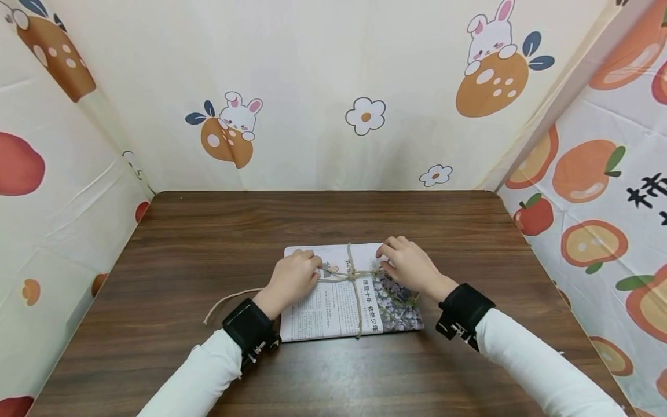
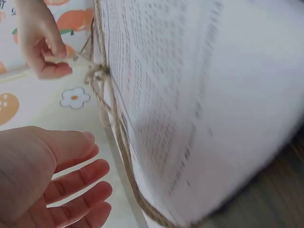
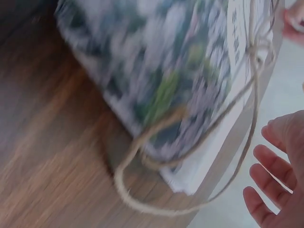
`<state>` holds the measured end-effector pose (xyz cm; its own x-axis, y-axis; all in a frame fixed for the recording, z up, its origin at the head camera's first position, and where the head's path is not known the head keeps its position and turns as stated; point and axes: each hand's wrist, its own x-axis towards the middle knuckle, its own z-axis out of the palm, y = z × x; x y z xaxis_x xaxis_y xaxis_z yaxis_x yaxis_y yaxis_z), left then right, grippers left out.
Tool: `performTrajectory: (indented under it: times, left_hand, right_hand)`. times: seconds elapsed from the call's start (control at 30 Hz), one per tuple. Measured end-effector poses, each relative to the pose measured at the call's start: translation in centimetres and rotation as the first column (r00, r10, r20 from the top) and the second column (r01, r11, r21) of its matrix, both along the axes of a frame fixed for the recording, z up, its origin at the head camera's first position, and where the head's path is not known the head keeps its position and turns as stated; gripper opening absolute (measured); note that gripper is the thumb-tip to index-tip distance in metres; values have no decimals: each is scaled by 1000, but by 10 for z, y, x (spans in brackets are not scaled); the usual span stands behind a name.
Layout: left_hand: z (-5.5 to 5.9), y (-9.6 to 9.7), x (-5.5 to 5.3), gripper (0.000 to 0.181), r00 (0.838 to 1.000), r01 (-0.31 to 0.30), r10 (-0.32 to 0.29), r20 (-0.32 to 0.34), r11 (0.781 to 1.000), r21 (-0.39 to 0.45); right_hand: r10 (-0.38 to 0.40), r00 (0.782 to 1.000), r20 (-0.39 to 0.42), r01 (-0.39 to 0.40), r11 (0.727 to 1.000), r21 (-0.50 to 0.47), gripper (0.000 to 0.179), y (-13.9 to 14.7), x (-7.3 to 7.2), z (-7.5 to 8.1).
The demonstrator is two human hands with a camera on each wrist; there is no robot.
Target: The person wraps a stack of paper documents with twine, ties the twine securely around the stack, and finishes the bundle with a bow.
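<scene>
A folded newspaper bundle (image 1: 333, 313) lies on the table, with printed text on its left part and a flower photo on its right. Thin twine (image 1: 358, 307) crosses it both ways and meets in a knot (image 1: 352, 274), where small loops show in the wrist views. My left hand (image 1: 293, 277) hovers by the knot's left side; in the left wrist view its fingers (image 2: 80, 178) are loosely bent with nothing visible between them. My right hand (image 1: 409, 263) is over the upper right corner. Its fingers (image 3: 270, 173) are relaxed, beside a hanging strand, apparently holding nothing.
One twine end (image 1: 224, 301) trails left over the brown wooden table (image 1: 219, 231). Another loose end (image 3: 161, 126) curls over the photo side. Printed curtains (image 1: 312, 58) stand at the back and both sides. Black bands (image 1: 465, 313) with cameras circle both wrists.
</scene>
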<state>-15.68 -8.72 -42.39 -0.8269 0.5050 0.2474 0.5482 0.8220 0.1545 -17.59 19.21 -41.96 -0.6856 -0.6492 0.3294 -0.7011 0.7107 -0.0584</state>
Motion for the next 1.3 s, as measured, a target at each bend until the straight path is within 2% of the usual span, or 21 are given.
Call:
performTrajectory:
  times: [0.2,0.43,0.6,0.77,0.9,1.1,1.3]
  left_hand:
    - [-2,16,-2,8,999,31,-30,14,999,-14]
    - [-6,34,-4,5,998,58,-58,16,998,-22]
    - [-10,42,-6,5,998,54,-53,24,997,-51]
    - [-14,45,-9,7,999,49,-48,9,997,-64]
    - [-13,45,-9,8,999,39,-39,2,998,-53]
    - [-12,42,-7,7,1000,29,-29,0,999,-39]
    - [-9,38,-2,9,998,44,-44,-44,999,-3]
  right_hand:
    - [61,998,-24,-61,998,28,14,-16,5,-2]
    - [40,999,-24,-37,995,92,19,-25,6,-7]
    - [29,999,-24,-26,991,132,14,-29,6,-10]
    - [36,999,-39,-31,991,130,10,-31,8,-9]
    - [37,999,-33,-34,994,106,9,-31,9,-3]
    - [37,998,-44,-33,997,71,8,-29,8,6]
    - [47,997,-60,-44,998,44,6,-25,5,7]
